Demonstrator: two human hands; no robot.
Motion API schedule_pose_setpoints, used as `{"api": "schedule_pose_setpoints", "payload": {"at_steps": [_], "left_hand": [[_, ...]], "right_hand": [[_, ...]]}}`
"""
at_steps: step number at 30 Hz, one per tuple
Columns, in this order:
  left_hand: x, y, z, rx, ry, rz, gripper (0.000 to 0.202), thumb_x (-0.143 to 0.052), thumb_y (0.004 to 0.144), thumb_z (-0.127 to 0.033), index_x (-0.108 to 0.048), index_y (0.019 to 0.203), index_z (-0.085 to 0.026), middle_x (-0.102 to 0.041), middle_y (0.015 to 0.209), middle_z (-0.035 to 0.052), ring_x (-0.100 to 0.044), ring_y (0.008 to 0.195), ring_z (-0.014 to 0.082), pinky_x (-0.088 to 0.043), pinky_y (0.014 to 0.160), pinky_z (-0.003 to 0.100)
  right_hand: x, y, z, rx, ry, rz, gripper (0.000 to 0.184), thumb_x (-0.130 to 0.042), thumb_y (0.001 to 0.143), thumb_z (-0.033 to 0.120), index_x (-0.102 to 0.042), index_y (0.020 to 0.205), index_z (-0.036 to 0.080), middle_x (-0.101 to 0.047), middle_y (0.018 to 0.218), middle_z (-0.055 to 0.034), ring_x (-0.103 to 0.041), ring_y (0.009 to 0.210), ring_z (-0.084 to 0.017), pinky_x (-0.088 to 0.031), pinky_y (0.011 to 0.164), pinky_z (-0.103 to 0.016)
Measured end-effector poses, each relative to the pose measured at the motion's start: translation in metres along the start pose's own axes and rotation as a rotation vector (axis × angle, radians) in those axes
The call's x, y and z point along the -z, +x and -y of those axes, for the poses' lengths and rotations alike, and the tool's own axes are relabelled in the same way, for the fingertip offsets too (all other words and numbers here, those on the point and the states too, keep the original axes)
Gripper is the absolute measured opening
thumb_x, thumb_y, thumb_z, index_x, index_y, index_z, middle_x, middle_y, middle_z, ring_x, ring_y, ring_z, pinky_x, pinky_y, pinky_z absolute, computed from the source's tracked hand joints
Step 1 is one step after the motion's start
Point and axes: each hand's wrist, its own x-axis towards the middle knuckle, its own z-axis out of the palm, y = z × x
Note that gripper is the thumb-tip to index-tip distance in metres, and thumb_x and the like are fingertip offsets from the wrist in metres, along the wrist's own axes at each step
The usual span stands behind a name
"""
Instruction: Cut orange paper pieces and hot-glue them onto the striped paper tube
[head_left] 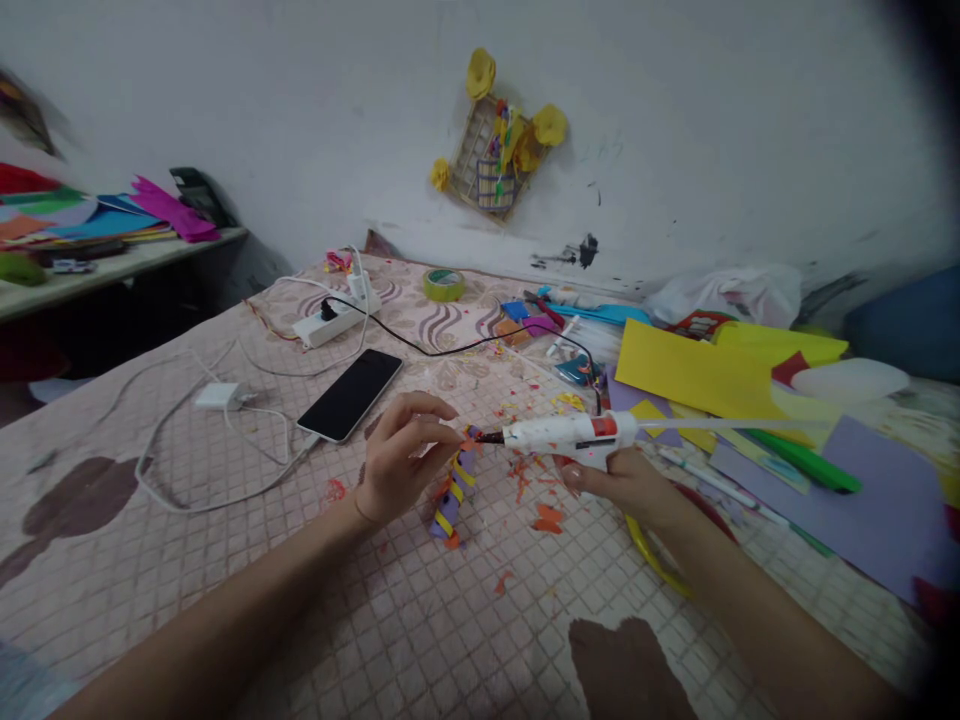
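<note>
My right hand (626,485) grips the handle of a white hot glue gun (570,432), its dark nozzle pointing left and a long clear glue stick (720,424) running out of its back. The nozzle tip meets or nearly meets a small orange paper piece (472,440) at the fingertips of my left hand (405,455), whose thumb and fingers are pinched together on it. Just below hangs or lies a purple paper strip (466,462) with yellow bands and orange bits; whether my left fingers also touch it I cannot tell.
A phone (351,394) on a white charging cable lies at left, near a charger (219,396) and a power strip (337,318). The gun's black cord (450,352) crosses behind my hands. Orange scraps (548,518) litter the cloth. Yellow sheets (690,370) and purple sheets (862,500) pile up at right.
</note>
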Motion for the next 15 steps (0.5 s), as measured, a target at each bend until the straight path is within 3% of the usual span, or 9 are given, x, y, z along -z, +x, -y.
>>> {"api": "schedule_pose_setpoints", "payload": {"at_steps": [15], "left_hand": [[0.0014, 0.0014, -0.0004, 0.018, 0.012, 0.002, 0.017, -0.066, 0.072, -0.006, -0.062, 0.080, -0.020, -0.057, 0.089, 0.0012, -0.057, 0.083, 0.0131, -0.051, 0.077, 0.031]], "right_hand": [[0.0021, -0.0001, -0.0042, -0.001, -0.074, 0.000, 0.027, -0.058, 0.074, 0.046, -0.058, 0.060, 0.022, -0.054, 0.053, -0.0005, -0.053, 0.061, -0.019, -0.042, 0.057, -0.029]]}}
